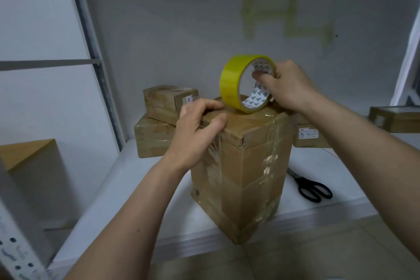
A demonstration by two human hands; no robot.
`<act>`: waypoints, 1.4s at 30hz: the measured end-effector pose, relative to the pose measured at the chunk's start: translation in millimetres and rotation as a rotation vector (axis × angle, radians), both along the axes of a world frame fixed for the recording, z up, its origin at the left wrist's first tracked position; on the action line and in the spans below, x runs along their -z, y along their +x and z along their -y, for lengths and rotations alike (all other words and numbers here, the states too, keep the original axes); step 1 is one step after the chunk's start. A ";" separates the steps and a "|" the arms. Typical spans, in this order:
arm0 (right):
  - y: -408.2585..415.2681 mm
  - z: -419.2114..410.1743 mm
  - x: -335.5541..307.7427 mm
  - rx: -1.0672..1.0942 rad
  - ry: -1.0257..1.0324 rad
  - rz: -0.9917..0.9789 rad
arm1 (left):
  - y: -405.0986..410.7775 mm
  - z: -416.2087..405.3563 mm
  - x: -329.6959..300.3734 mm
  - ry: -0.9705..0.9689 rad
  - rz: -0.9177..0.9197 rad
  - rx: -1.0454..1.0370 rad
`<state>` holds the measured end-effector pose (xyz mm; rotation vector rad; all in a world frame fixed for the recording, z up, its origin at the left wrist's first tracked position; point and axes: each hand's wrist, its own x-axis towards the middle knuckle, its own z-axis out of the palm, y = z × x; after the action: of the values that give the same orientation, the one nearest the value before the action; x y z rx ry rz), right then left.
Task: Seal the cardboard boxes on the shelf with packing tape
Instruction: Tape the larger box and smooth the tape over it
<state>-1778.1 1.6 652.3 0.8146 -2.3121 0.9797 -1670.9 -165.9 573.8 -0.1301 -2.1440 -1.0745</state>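
Yellow tape roll [229, 84] stands on edge — atop tall taped box [247, 166].

Dim, cool, even light; glare on the box's [241, 166] clear tape; edges bowed, perhaps slightly motion-blurred.

Yellow tape roll [231, 84], brown box [245, 161]

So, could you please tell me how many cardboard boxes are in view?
6: the big box under both hands, two stacked behind-left, one behind-right, one far right, one far left. Others may be hidden.
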 end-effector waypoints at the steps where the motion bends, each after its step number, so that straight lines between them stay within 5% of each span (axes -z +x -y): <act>1: -2.1 -2.0 2.4 -0.010 -0.018 -0.003 | 0.4 -2.1 -0.2 -0.016 -0.001 -0.021; 10: -26.0 8.1 4.2 -0.136 -0.087 0.039 | 21.0 -37.5 -11.8 -0.084 0.005 -0.319; 16: -37.4 15.6 5.1 -0.403 -0.109 0.175 | 32.4 -54.6 -6.2 -0.479 -0.182 -0.548; 22: -28.0 2.9 9.6 -0.389 -0.007 0.324 | 14.0 -43.0 14.7 -0.565 -0.574 -0.301; 31: -26.6 -1.6 14.6 -0.423 -0.170 0.431 | 11.1 -45.9 19.6 -0.555 -0.556 -0.327; 38: -39.8 -0.3 16.1 -0.243 -0.440 0.268 | 10.4 -34.6 25.7 -0.785 -0.615 -0.294; 42: -33.9 5.1 -6.7 -0.223 -0.561 -0.017 | -1.2 -29.3 30.5 -0.794 -0.749 -0.352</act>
<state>-1812.0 -3.5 658.9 0.8365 -1.8059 1.6093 -1672.1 -136.5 543.3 -0.4261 -1.6734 0.0919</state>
